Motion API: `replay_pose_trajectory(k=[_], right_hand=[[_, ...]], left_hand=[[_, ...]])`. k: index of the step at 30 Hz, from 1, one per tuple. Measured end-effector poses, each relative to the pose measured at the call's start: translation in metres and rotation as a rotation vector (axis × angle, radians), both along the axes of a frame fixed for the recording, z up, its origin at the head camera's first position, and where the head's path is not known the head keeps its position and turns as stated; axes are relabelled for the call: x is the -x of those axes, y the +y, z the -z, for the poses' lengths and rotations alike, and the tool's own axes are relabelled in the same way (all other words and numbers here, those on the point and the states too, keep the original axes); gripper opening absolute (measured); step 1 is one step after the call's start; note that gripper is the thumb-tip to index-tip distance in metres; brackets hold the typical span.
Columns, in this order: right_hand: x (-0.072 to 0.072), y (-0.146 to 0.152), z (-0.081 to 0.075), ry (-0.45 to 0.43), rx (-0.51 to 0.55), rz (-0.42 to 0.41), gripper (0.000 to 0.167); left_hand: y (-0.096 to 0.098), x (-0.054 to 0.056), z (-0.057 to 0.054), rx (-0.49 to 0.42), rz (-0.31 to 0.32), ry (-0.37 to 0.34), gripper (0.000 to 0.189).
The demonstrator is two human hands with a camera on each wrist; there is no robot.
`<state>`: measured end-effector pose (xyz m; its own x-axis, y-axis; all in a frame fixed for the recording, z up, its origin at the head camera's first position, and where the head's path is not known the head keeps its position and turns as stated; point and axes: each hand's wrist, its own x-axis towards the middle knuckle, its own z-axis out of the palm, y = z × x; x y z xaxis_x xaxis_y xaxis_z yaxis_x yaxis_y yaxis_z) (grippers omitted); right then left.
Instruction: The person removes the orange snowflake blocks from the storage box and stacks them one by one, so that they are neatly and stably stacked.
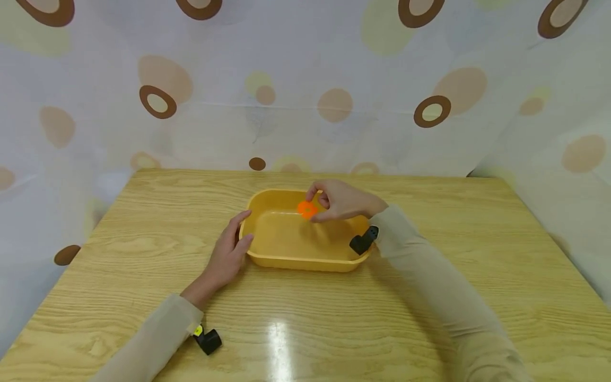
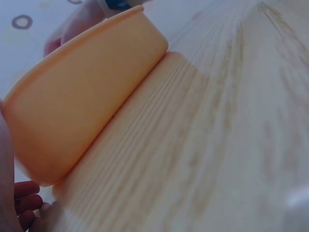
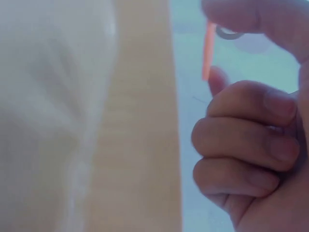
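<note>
A shallow yellow plastic tub [image 1: 286, 260] with rounded corners stands on the wooden table. My left hand [image 1: 229, 249] grips its left end, with the thumb at the rim. In the left wrist view the tub's outer wall [image 2: 87, 92] fills the upper left, and some fingertips [image 2: 28, 203] curl near its lower corner. Over the tub, my right hand [image 1: 343, 200] pinches a small thin orange disc [image 1: 307, 209] with a scalloped edge between thumb and forefinger. The right wrist view shows the disc [image 3: 208, 50] edge-on, the other fingers folded into the palm.
The wood-grain table [image 1: 296, 313] extends around the tub on all sides. Behind it hangs a pale curtain [image 1: 296, 69] patterned with brown and beige spots. A black wrist camera [image 1: 364, 240] on the right sleeve overlaps the tub's right side; another [image 1: 208, 340] sits by the left cuff.
</note>
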<state>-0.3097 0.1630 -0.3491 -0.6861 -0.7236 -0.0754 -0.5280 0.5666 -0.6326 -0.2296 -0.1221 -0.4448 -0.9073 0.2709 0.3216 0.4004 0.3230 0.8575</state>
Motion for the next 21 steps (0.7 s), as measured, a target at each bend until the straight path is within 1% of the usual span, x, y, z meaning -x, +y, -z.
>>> replay_pose_trajectory(k=[6, 12, 16, 18, 21], right_hand=[[-0.004, 0.006, -0.011, 0.007, 0.012, -0.004, 0.037], [-0.008, 0.019, -0.016, 0.023, 0.020, 0.009, 0.036], [-0.013, 0.033, -0.017, 0.031, 0.036, 0.037, 0.037], [-0.016, 0.039, -0.017, 0.038, 0.060, 0.046, 0.037], [-0.022, 0.050, -0.013, 0.026, 0.104, 0.061, 0.036]], left_hand=[[0.000, 0.000, 0.000, 0.005, -0.007, 0.008, 0.048], [0.001, -0.001, 0.002, -0.008, -0.008, 0.012, 0.048], [0.001, 0.000, 0.003, -0.014, 0.001, 0.013, 0.048], [0.000, 0.001, 0.003, -0.015, 0.000, 0.014, 0.047], [0.000, 0.002, 0.003, -0.009, -0.007, 0.016, 0.047]])
